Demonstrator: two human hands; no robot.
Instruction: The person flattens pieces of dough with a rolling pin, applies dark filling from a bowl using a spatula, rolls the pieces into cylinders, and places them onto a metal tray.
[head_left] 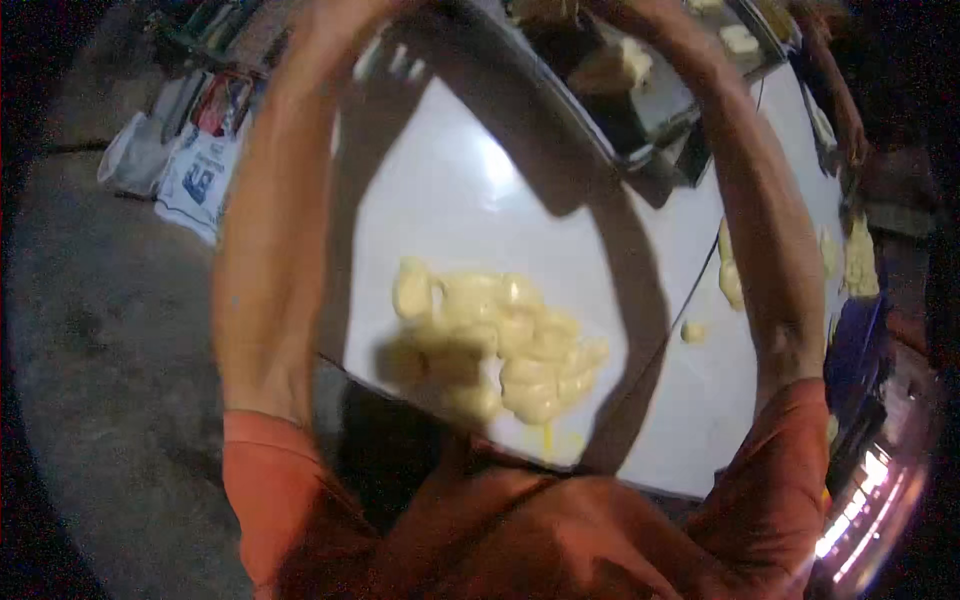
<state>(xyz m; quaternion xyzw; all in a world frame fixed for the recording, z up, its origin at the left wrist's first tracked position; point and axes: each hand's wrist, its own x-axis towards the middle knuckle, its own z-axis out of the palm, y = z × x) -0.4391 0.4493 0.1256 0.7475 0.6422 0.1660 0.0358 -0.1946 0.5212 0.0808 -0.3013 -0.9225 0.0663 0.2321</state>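
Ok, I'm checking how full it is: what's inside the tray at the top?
Pale, dough-like pieces show in the tray, on both sides of the right forearm. What lies beneath that forearm is hidden.

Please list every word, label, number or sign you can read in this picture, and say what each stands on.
White bag with blue print: I won't copy out its print; the smaller marks are too blurred to read.
Red-and-white item beside it: too blurred to tell whether it bears lettering.
I make out no lettering on the tabletop, pale yellow lumps or orange shirt.
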